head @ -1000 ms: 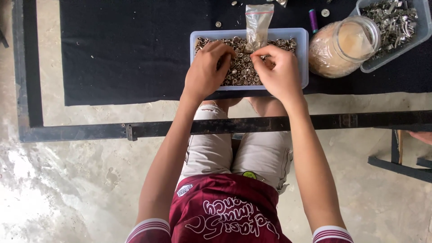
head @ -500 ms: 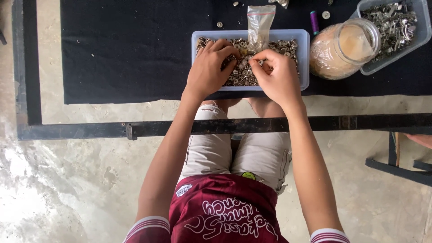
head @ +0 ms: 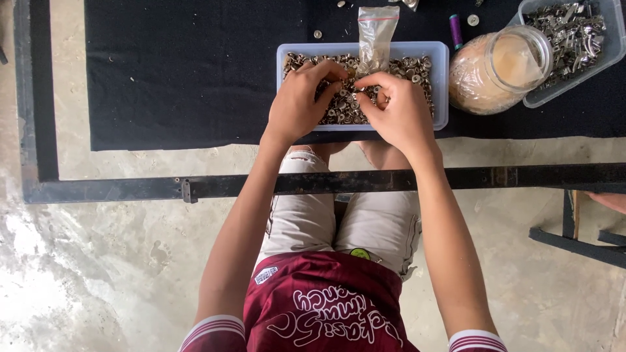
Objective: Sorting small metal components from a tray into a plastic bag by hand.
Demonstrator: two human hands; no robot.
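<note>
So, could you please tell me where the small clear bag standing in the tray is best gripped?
Probably at the small clear bag's free top edge, from above: it stands upright out of the tray of metal studs, with its lower end buried near the right hand.

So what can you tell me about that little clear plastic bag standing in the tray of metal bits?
The small clear plastic bag is a slim, see-through pouch with a red strip across its top. It stands roughly upright at the far side of the pale rectangular tray, its lower end among the small metal pieces. It looks crinkled; what it holds cannot be made out. The right hand pinches near its bottom edge, and the left hand rests close beside it.
</note>
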